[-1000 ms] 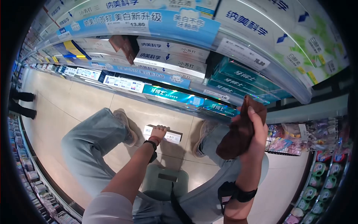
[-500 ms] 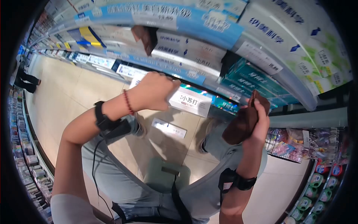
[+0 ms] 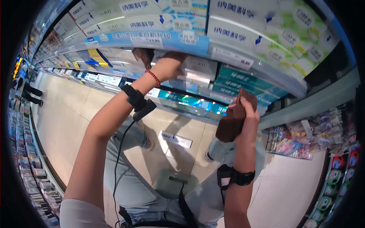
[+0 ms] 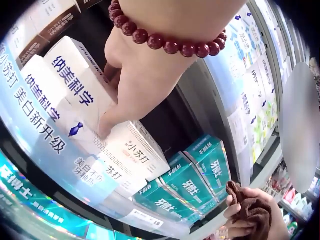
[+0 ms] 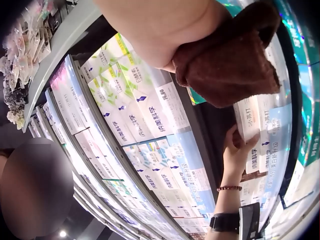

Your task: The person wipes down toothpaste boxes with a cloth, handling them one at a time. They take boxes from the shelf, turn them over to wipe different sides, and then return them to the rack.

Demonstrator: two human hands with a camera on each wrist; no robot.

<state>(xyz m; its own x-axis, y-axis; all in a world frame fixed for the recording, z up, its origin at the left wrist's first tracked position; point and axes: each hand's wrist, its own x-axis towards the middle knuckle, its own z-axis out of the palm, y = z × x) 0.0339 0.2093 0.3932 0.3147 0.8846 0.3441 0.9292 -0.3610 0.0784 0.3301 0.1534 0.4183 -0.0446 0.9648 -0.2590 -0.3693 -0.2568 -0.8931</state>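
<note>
My left hand reaches into the shelf, gripping a white toothpaste box with blue lettering; in the left wrist view its thumb lies on the front and the other fingers are mostly hidden behind. Other white boxes lie beside and under it. Teal boxes are stacked to their right. My right hand holds a bunched brown cloth in front of the shelf's right end. Another white box lies on the floor between the feet.
White and green boxes fill the shelf above, behind a price rail. A green stool stands between the legs. Hanging packets are at the right; a person stands far left.
My left hand has risen from the boxes on the floor with one white box and moved into the shelf; one box lies on the floor. My right hand keeps the cloth.
</note>
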